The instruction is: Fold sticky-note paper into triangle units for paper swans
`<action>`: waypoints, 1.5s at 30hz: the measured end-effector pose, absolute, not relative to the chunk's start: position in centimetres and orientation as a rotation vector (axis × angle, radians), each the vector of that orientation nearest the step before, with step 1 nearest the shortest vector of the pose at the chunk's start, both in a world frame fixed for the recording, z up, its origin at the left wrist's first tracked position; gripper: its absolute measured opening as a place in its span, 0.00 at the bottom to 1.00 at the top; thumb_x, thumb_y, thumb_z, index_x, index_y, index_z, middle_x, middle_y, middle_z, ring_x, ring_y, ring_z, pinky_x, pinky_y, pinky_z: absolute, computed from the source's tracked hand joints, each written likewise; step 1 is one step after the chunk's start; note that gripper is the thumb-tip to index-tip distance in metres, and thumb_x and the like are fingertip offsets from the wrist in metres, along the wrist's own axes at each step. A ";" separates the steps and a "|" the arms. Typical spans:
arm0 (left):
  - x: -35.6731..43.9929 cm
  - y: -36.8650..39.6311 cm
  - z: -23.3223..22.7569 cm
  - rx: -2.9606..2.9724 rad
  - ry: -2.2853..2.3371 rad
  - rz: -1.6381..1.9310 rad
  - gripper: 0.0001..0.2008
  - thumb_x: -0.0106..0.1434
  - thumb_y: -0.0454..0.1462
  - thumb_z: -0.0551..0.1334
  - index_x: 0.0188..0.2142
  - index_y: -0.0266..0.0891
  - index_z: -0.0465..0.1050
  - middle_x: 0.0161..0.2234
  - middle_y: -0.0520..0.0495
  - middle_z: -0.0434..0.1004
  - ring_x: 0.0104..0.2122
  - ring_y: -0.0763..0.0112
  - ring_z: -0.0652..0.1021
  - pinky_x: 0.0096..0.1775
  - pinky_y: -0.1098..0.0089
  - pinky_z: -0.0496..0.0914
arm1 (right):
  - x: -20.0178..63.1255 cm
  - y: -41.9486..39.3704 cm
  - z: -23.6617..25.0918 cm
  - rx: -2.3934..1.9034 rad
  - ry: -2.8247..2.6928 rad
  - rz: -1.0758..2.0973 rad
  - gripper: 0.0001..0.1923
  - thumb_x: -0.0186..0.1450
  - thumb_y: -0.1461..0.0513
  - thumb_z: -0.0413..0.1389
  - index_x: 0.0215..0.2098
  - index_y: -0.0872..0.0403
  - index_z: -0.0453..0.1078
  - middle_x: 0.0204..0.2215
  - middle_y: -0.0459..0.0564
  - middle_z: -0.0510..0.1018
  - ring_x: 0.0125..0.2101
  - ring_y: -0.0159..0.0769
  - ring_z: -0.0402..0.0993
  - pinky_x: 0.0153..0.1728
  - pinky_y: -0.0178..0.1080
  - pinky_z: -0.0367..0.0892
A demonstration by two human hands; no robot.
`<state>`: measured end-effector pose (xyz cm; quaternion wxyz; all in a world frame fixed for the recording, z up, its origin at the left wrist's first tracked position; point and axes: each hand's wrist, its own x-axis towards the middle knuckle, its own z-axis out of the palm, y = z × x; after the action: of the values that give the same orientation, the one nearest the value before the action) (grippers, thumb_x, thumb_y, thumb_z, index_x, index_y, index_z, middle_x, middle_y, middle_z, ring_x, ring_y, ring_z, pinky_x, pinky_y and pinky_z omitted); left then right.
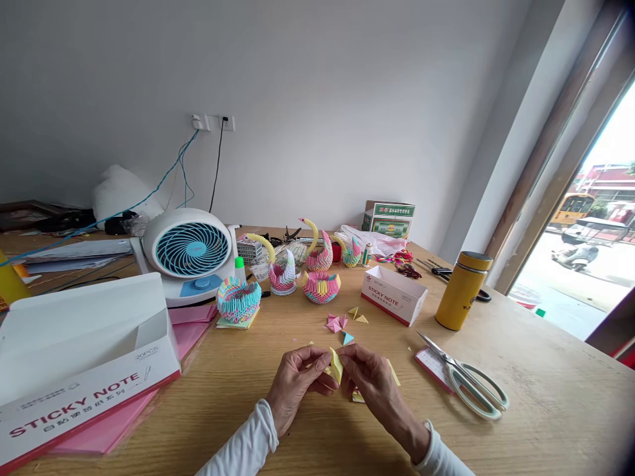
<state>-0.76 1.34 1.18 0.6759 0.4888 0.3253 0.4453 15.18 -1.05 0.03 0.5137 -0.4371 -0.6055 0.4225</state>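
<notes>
Between my two hands, over the near middle of the table, is a small folded piece of yellow paper [336, 365]. The fingertips of my left hand [300, 377] pinch its left side. On its other side, the fingers of my right hand [373, 378] close on it as well. More yellow paper shows partly from behind and under my right hand, mostly hidden. Just beyond my fingers lie a blue folded paper piece [347, 338], several pink folded pieces [336, 322] and a few yellow folded triangles [361, 318].
Scissors [471, 380] rest at right on a small pad [432, 370], near a yellow bottle [464, 291]. A small sticky note box [391, 299] stands behind; a larger box [89, 390] and a fan [191, 248] are left. Folded-paper swans [282, 274] and bowls [239, 301] stand farther back.
</notes>
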 end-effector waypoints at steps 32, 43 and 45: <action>-0.3 1.0 0.1 1.036 0.650 0.880 0.17 0.52 0.45 0.70 0.34 0.34 0.74 0.30 0.46 0.78 0.27 0.70 0.79 0.25 0.75 0.72 | 14.3 -1.3 -0.4 -1.184 -1.517 0.533 0.14 0.67 0.55 0.52 0.36 0.55 0.73 0.23 0.46 0.74 0.18 0.29 0.68 0.18 0.29 0.64; -0.3 1.3 0.1 1.150 0.762 0.957 0.20 0.47 0.46 0.72 0.31 0.31 0.73 0.27 0.44 0.81 0.24 0.65 0.80 0.28 0.67 0.75 | 14.7 -1.0 -0.7 -1.168 -1.584 0.518 0.13 0.68 0.57 0.51 0.35 0.55 0.74 0.25 0.47 0.75 0.21 0.30 0.68 0.22 0.30 0.63; -0.3 1.3 0.1 1.149 0.721 0.939 0.20 0.48 0.46 0.72 0.31 0.31 0.73 0.28 0.44 0.81 0.26 0.65 0.80 0.31 0.66 0.76 | 14.7 -0.9 -0.8 -1.182 -1.550 0.544 0.13 0.67 0.56 0.52 0.34 0.56 0.74 0.23 0.47 0.74 0.20 0.30 0.66 0.21 0.30 0.62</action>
<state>-0.34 1.29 0.07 0.6787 0.5113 0.3211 0.4181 14.68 -0.88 -0.79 0.5302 -0.4952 -0.6495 0.2278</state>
